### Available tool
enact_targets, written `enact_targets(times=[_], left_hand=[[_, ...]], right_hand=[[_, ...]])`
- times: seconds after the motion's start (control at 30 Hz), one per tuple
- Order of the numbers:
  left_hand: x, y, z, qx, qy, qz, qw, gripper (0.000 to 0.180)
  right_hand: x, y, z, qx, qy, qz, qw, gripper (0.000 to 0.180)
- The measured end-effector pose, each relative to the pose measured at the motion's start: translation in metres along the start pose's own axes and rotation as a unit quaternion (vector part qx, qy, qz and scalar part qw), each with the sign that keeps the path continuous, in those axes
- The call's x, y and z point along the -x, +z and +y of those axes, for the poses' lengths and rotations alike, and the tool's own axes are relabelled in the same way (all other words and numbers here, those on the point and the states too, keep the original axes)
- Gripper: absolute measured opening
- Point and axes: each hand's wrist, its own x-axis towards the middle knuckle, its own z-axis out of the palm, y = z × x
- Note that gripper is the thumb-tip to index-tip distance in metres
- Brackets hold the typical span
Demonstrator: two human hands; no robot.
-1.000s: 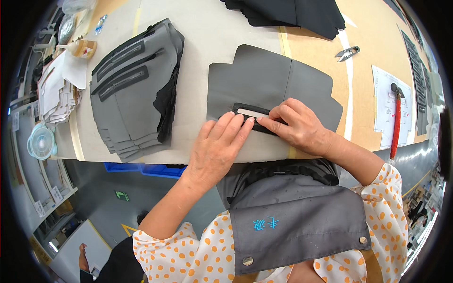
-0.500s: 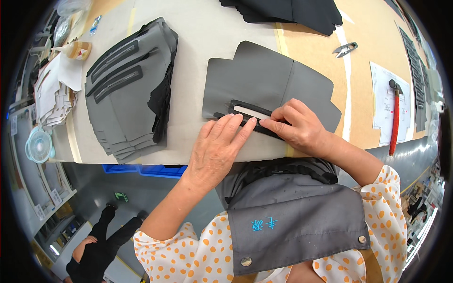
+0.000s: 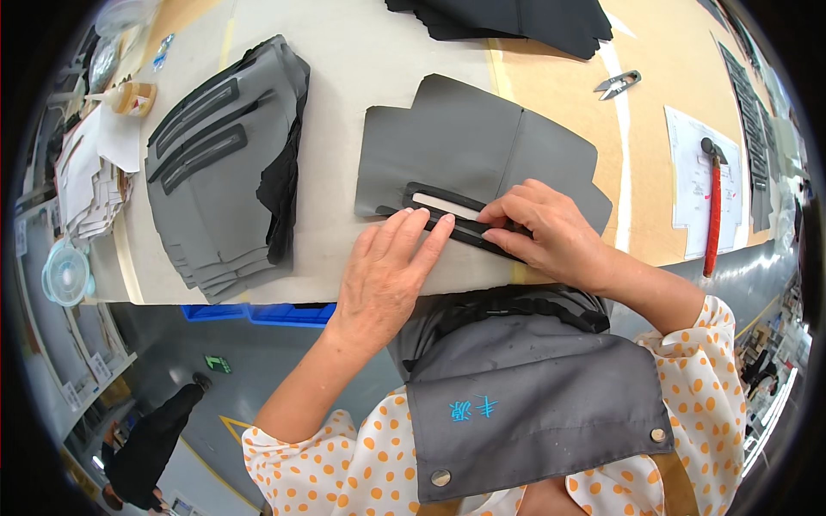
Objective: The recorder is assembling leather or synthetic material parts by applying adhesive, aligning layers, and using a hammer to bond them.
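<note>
Tabletop (image 3: 331,95): grey panel (image 3: 469,142), black strip (image 3: 466,233); left hand (image 3: 381,273) flat atop, right hand (image 3: 552,230) pinching strip.

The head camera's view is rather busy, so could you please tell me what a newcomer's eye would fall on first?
Probably the red-handled hammer, lying over a white sheet at the table's right. At the centre, the left hand and right hand work at a black strip by a grey panel's pale slot. Left of them lies a stack of grey pieces with dark-framed slots.
</note>
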Motion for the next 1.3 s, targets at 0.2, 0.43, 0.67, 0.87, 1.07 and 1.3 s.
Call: enact_targets(times=[0.2,0.43,0.67,0.87,1.07,1.3], left_hand=[[-0.001,-0.003,0.003,0.011,-0.015,0.007,1.0,0.058],[-0.002,-0.003,0.003,0.012,-0.012,-0.006,1.0,0.06],[-0.003,-0.005,0.003,-0.004,-0.003,-0.012,1.0,0.058],[-0.006,0.0,0.01,0.014,0.01,0.014,1.0,0.061],[-0.006,0.003,0.013,0.016,0.016,0.007,1.0,0.054],[-0.007,0.004,0.015,-0.038,0.059,0.015,0.997,0.051]], right_hand=[[0.007,0.014,0.007,0.024,-0.071,0.088,0.993,0.022],[0.011,0.022,0.018,0.083,-0.151,0.137,0.975,0.038],[0.013,0.023,0.022,0.111,-0.177,0.141,0.968,0.044],[0.014,0.018,0.018,0.169,-0.212,0.115,0.956,0.043],[0.015,0.016,0.018,0.187,-0.234,0.108,0.948,0.043],[0.014,0.017,0.013,0.071,-0.136,0.127,0.98,0.034]])
